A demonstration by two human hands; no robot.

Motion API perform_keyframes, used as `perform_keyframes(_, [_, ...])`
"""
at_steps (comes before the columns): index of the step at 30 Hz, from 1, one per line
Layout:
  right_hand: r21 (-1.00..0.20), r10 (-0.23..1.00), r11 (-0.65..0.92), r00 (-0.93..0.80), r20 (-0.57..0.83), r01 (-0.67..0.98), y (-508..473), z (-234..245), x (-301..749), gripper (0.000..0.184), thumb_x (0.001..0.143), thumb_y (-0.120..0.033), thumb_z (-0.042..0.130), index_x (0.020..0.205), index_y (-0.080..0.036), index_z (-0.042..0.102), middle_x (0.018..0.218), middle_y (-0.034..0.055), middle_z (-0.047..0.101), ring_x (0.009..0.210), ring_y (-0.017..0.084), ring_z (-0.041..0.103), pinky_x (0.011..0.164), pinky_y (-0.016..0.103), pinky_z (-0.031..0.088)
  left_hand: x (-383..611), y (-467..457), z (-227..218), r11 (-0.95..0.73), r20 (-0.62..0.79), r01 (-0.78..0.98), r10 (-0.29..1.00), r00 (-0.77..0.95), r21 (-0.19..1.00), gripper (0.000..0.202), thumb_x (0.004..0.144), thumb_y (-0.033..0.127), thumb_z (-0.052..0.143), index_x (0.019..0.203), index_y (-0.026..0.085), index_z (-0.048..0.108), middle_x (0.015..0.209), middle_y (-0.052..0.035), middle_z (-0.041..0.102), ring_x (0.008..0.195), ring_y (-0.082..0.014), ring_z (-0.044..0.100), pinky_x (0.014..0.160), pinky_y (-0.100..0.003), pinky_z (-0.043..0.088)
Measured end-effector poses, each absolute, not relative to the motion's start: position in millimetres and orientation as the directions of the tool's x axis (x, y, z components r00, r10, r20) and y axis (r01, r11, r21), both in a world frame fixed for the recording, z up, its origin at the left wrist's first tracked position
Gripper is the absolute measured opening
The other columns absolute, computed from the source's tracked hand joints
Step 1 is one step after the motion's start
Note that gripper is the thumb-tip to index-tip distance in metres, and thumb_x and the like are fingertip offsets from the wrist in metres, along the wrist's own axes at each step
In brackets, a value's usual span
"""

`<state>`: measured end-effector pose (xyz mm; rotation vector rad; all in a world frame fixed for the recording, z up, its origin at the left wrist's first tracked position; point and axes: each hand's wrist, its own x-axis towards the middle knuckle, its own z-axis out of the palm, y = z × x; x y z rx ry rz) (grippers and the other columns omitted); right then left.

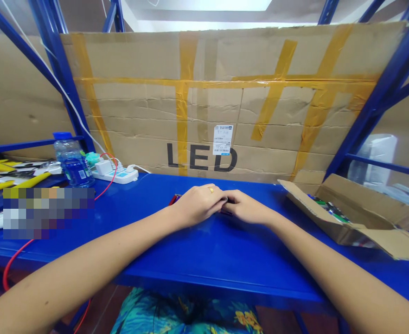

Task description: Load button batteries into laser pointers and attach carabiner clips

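Both forearms come in low across the blue table [204, 260], angled inward so that the hands meet right in the middle of it. The left hand [198, 203] lies palm down, knuckles up, a gold ring [211, 189] showing on one finger, its fingers curled over and down. The right hand [248, 207] comes in from the other side, wrist flat on the surface, fingertips tucked in against the left hand's fingertips. Fingers touch fingers, with no gap showing between the two hands.

Under them sits a small dark object [174, 199]. Only a red-and-purple sliver pokes out past the left hand's thumb side, and another dark edge shows beneath the spot where the hands join. Both hands are closed down on it, fingers bent tight and nothing spread open. I can't make out what the object is, since the hands cover nearly all of it. It rests on the table, mid-surface, just in front of the taped cardboard sheet [225, 102] marked LED.

Off to the person's right, well apart, an open cardboard box [357, 218] holds green boards. Off to the left stand a water bottle [73, 162] and a white power strip [119, 174], with a red cable [15, 257] trailing off the table edge.
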<state>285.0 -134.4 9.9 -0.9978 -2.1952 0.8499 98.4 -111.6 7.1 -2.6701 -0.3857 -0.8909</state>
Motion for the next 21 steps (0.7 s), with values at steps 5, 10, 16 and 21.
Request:
perform_keyframes(5, [-0.78, 0.792, 0.49, -0.572, 0.212, 0.389, -134, 11, 287, 0.014, 0.073, -0.012, 0.047, 0.071, -0.016, 0.059, 0.066, -0.0007, 0.054, 0.063, 0.013, 0.044, 0.061, 0.026, 0.037, 97, -111, 7, -0.931, 0.602, 0.313, 0.143, 0.785, -0.188, 0.022, 0.096, 0.02, 0.041, 0.097, 0.015, 0.062, 0.086, -0.0077, 0.066, 0.084, -0.017, 0.062, 0.075, -0.03, 0.051])
perform_keyframes(10, [-0.806, 0.837, 0.435, -0.51, 0.198, 0.402, -130, 11, 293, 0.012, 0.075, -0.017, 0.049, 0.073, -0.016, 0.061, 0.065, -0.0004, 0.056, 0.058, 0.012, 0.045, 0.058, 0.027, 0.038, 94, -112, 10, -0.925, 0.636, 0.368, 0.229, 0.737, -0.094, 0.018, 0.094, 0.02, 0.045, 0.101, 0.015, 0.061, 0.093, -0.0078, 0.068, 0.088, -0.0172, 0.063, 0.076, -0.029, 0.051])
perform_keyframes(16, [-0.777, 0.898, 0.382, -0.398, 0.185, 0.5, -122, 9, 298, 0.014, 0.075, -0.016, 0.05, 0.078, -0.016, 0.063, 0.073, 0.0022, 0.063, 0.065, 0.015, 0.055, 0.064, 0.029, 0.043, 93, -106, 6, -0.859, 0.461, 0.473, 0.346, 0.817, -0.194, 0.018, 0.092, 0.021, 0.048, 0.095, 0.015, 0.065, 0.09, -0.0086, 0.067, 0.089, -0.0212, 0.061, 0.081, -0.036, 0.048])
perform_keyframes(21, [-0.815, 0.92, 0.351, -0.331, 0.209, 0.461, -118, 6, 300, 0.011, 0.075, -0.019, 0.056, 0.083, -0.017, 0.063, 0.074, 0.0023, 0.063, 0.068, 0.015, 0.055, 0.066, 0.03, 0.043, 95, -101, -8, -0.838, 0.328, 0.489, 0.405, 0.854, -0.241, 0.015, 0.087, 0.022, 0.056, 0.093, 0.018, 0.069, 0.091, -0.0095, 0.066, 0.091, -0.0246, 0.06, 0.08, -0.037, 0.046])
